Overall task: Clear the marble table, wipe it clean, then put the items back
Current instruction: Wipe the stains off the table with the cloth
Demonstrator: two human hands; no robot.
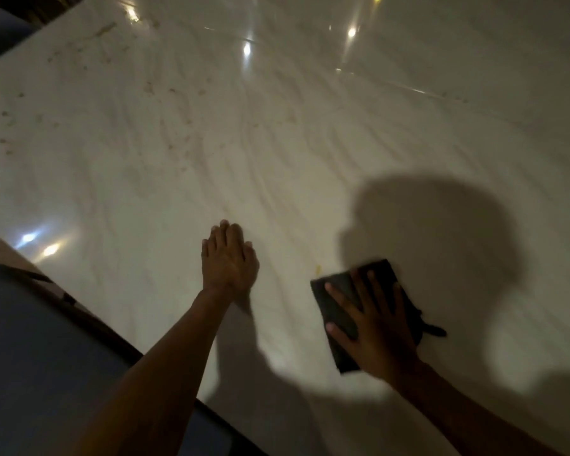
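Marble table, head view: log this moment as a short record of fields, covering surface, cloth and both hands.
surface: marble table, glossy, light reflections, brownish smudges toward the far left
cloth: dark cloth, folded, flat on the table near the front edge
right hand: right hand presses on the cloth, fingers spread and straight
left hand: left hand rests flat on bare marble, holds nothing
speck: small yellow speck just beyond the cloth

Dim room; glossy floor (474, 44) reflects lights; blue chair (30, 340) lower left
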